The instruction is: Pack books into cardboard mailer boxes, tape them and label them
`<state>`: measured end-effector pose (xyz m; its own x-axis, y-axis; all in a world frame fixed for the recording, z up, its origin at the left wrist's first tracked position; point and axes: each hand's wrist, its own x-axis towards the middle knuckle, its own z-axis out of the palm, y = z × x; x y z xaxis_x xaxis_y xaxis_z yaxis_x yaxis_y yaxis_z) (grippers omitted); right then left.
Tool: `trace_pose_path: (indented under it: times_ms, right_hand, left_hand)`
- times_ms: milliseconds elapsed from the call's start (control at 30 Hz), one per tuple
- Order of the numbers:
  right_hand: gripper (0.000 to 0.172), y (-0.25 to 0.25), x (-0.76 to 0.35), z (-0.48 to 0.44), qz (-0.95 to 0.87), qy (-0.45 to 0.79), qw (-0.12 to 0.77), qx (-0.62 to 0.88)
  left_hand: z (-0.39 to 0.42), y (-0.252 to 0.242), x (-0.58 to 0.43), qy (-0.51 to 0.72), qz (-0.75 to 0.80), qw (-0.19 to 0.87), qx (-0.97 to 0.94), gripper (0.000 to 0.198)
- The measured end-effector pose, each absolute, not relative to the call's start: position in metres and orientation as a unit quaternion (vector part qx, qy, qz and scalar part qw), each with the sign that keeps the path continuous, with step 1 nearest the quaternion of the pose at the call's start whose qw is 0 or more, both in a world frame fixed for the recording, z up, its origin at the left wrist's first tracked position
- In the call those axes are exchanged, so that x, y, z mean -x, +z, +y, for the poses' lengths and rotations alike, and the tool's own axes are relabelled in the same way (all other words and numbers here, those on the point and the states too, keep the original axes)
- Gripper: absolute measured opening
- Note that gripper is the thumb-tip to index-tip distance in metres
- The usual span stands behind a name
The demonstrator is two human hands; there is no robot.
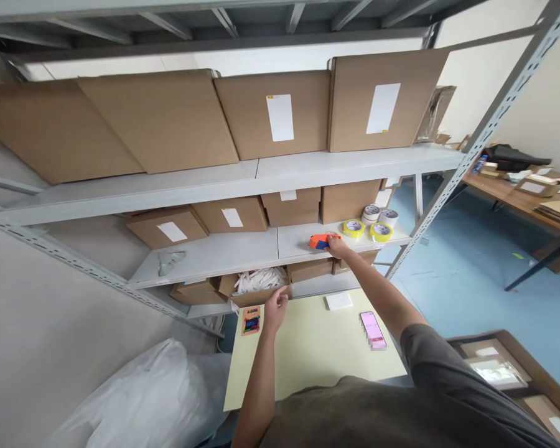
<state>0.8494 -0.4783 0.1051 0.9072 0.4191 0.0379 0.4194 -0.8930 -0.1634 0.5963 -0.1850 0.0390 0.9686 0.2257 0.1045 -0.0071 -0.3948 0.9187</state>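
Head view: the right hand (338, 247) has its grip closed around the near end of an orange-and-blue tool (318, 241), which is at the middle shelf (228, 255), just in from the front edge and right of the shelf's middle; whether the tool touches the shelf cannot be told; the left hand (276, 307) is by the bench's far edge, left of its middle, fingers loosely bent and nothing seen in its grip, though how far open that grip is cannot be told; near it, on the lower shelf, an open carton (256, 299) holds white strips (261, 280); toward the middle shelf's right end, near the tool, sit yellow tape rolls (353, 234), with white rolls (371, 218) behind them; clear glasses (170, 262) lie near that shelf's left end; on the bench (308, 354), a patterned orange item (251, 321) lies at the far left corner, a white block (338, 301) near the far edge and a phone (373, 330) near the right edge.
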Motion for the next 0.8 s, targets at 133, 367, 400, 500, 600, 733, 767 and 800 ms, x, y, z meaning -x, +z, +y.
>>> trace_pose_path:
  times_ms: [133,367,400,500,600,733,767,800]
  right_hand:
    - [0.049,0.086,-0.793,-0.482,-0.223,0.0,0.113,0.968]
    - [0.047,0.006,-0.663,-0.497,-0.21,0.001,0.157,0.965]
    - [0.046,-0.008,-0.645,-0.499,-0.199,0.015,0.149,0.969]
    - [0.043,-0.046,-0.597,-0.506,-0.163,0.074,0.126,0.976]
    - [0.04,-0.079,-0.567,-0.518,-0.122,0.142,0.116,0.975]
    - [0.044,-0.121,-0.553,-0.539,-0.064,0.206,0.104,0.971]
    - [0.045,-0.131,-0.552,-0.544,-0.059,0.216,0.103,0.969]
    - [0.046,-0.141,-0.551,-0.548,-0.056,0.223,0.103,0.968]
  left_hand:
    - [-0.17,0.036,-0.589,0.098,0.051,0.557,-0.823,0.041]
    - [-0.163,0.006,-0.576,0.076,0.027,0.566,-0.821,0.036]
    - [-0.164,0.001,-0.572,0.069,0.024,0.566,-0.821,0.037]
    - [-0.172,-0.009,-0.558,0.051,0.022,0.562,-0.825,0.037]
    - [-0.181,-0.018,-0.542,0.033,0.023,0.559,-0.828,0.034]
    - [-0.195,-0.034,-0.521,0.008,0.048,0.541,-0.839,0.031]
    - [-0.2,-0.038,-0.516,0.003,0.059,0.536,-0.842,0.031]
    - [-0.204,-0.043,-0.511,0.0,0.068,0.531,-0.845,0.031]
